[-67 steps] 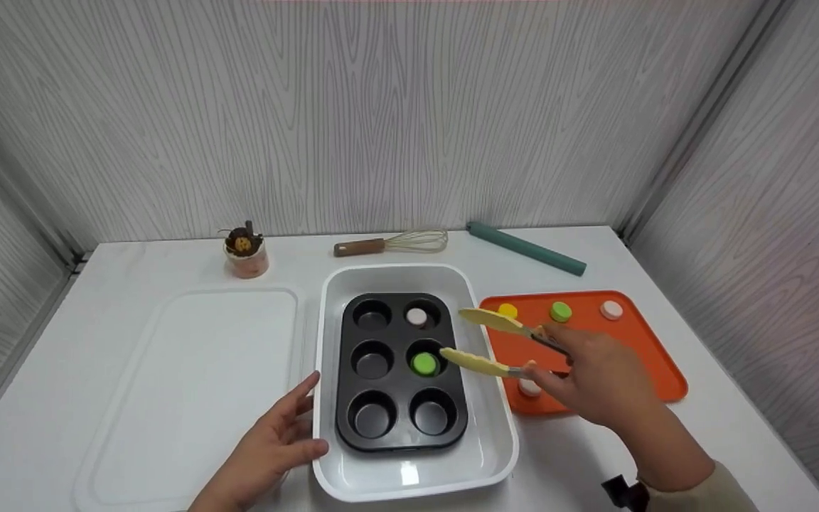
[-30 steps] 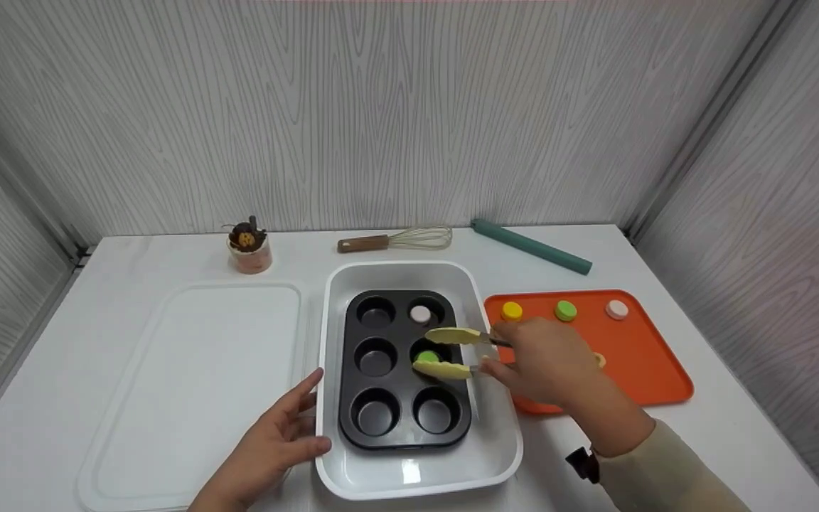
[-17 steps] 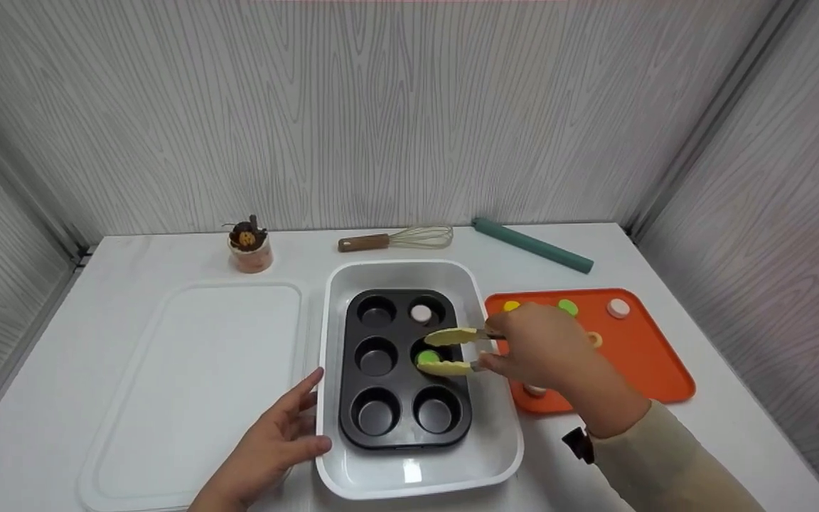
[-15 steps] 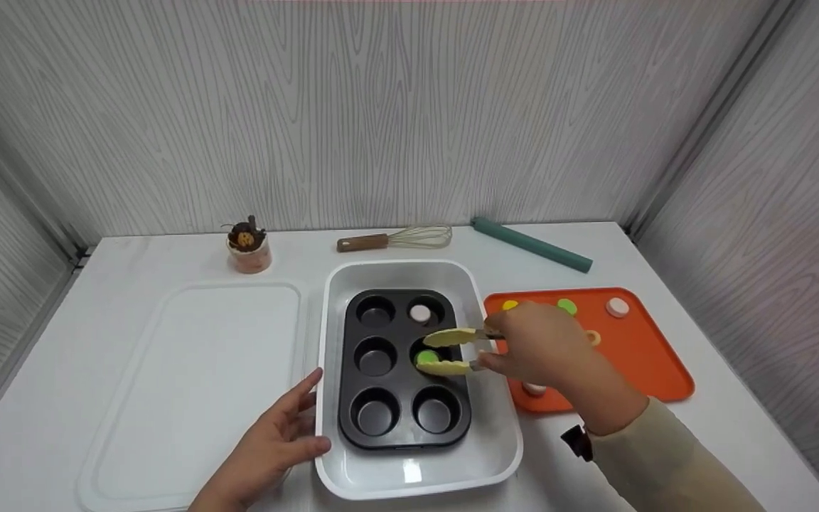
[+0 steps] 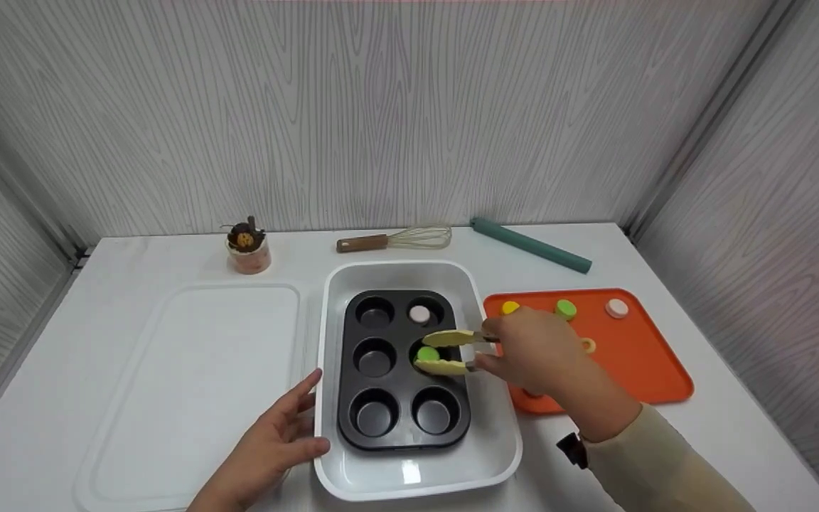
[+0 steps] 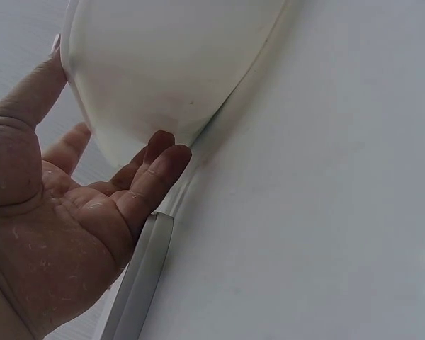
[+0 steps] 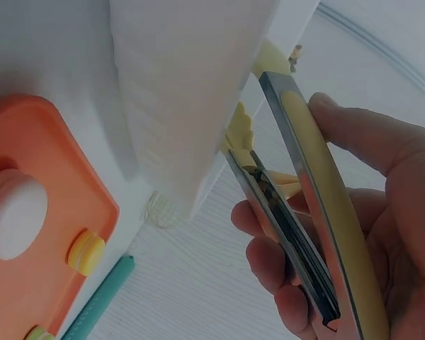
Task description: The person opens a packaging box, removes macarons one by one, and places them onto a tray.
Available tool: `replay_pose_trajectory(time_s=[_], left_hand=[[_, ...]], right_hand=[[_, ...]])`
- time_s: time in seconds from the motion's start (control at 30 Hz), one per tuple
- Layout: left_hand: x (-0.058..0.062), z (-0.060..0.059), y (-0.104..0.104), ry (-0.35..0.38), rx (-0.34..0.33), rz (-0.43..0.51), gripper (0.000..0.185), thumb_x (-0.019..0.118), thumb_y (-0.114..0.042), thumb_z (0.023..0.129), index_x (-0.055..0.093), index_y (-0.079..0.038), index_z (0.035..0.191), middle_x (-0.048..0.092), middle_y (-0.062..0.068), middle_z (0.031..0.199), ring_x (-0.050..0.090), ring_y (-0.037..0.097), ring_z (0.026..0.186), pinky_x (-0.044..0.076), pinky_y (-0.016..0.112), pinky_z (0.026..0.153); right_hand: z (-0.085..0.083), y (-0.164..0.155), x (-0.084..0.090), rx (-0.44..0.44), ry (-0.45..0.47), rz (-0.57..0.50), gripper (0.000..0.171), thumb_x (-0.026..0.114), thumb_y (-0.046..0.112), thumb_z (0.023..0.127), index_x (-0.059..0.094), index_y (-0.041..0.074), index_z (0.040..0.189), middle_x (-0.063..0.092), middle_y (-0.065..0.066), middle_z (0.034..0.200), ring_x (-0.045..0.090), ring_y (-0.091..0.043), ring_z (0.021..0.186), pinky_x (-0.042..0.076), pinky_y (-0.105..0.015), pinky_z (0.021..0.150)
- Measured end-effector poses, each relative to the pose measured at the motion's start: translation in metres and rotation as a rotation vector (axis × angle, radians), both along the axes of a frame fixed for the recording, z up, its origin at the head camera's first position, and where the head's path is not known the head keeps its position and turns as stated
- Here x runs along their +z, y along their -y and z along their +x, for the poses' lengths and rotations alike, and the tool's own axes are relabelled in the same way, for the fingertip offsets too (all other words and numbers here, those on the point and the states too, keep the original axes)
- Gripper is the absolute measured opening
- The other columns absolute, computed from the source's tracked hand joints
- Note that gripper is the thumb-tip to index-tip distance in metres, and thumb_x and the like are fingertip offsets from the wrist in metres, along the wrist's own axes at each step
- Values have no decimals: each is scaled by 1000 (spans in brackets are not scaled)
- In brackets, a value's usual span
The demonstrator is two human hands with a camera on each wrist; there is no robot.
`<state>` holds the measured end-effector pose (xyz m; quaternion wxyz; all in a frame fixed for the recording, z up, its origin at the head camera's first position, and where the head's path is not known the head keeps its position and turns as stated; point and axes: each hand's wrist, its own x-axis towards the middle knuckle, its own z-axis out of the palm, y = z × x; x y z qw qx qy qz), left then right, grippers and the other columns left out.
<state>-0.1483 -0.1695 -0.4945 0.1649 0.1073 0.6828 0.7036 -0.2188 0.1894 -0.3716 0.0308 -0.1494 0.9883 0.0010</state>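
Since a moment ago, the yellow metal tongs [image 5: 452, 351] have closed in around the round green macaron [image 5: 427, 353] in the middle right cup of the black six-cup muffin pan [image 5: 402, 370]. From the head view, the right hand [image 5: 534, 352] squeezes the tongs; the left hand [image 5: 274, 437] rests flat on the smooth white plastic tub [image 5: 416, 476]. The left wrist view shows straight fingers [image 6: 152, 166] touching the tub's wall. The right wrist view shows curled fingers [image 7: 354, 134] round the shiny tongs, beside the flat orange tray [image 7: 28, 234]. No writing shows.
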Motion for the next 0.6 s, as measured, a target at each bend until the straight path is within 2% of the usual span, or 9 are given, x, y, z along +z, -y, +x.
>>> replay_pose_trajectory(time_s=[0.1, 0.17, 0.43, 0.6], left_hand=[[0, 0, 0, 3, 3, -5, 97, 81, -10, 93, 23, -13, 170, 37, 34, 158, 51, 46, 139, 54, 42, 103], [1, -1, -1, 1, 2, -8, 97, 82, -10, 93, 23, -13, 170, 37, 34, 158, 53, 45, 138, 54, 40, 102], [1, 0, 0, -2, -13, 3, 97, 79, -7, 95, 20, -12, 171, 36, 35, 159, 51, 47, 139, 54, 34, 99], [-1, -1, 0, -15, -19, 12, 97, 79, -7, 95, 18, -10, 170, 34, 37, 159, 50, 48, 139, 55, 35, 99]], right_hand=[[2, 1, -5, 15, -28, -13, 33, 83, 43, 91, 76, 14, 106, 65, 4, 77, 58, -18, 71, 51, -36, 61], [3, 2, -6, 0, -15, -15, 34, 83, 44, 92, 76, 14, 107, 63, 4, 75, 57, -17, 71, 49, -34, 60], [3, -3, -17, 21, -45, -55, 37, 82, 43, 93, 78, 14, 117, 66, 3, 79, 58, -17, 71, 53, -33, 64], [5, -8, -21, 27, -71, -89, 39, 83, 40, 93, 79, 15, 122, 75, 0, 91, 63, -17, 76, 58, -35, 69]])
